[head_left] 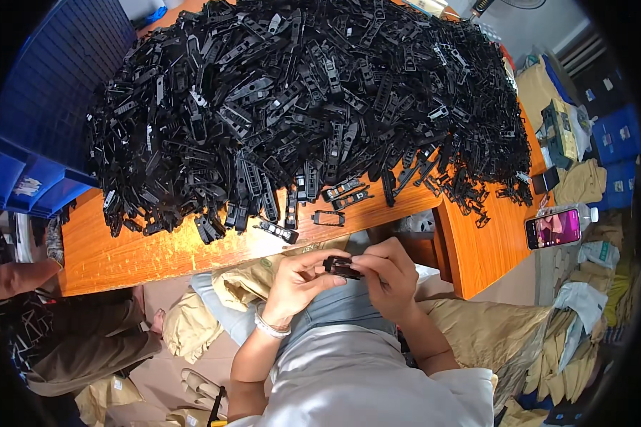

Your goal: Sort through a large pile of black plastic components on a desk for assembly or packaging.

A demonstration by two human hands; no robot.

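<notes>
Just off the table's front edge, over my lap, both hands meet at a small black plastic part [340, 267]. My left hand [300, 283], with a pale bracelet at the wrist, pinches its left side between thumb and fingers. The fingers of my right hand [388, 274] are closed on its right end; they hide part of it. Beyond my hands, a black rectangular frame [328, 218] lies flat on the wood. Near it are a black part with light patches [278, 231] and two similar parts [347, 192]. A huge pile of black plastic parts [320, 92] rises behind them.
The orange-brown wooden table [149, 252] ends close to me. Blue crates [57, 92] stand at left. A phone [553, 229] with a lit screen leans by a bottle at right. Another person [71, 334] sits at left. Tan bags [484, 331] lie on the floor.
</notes>
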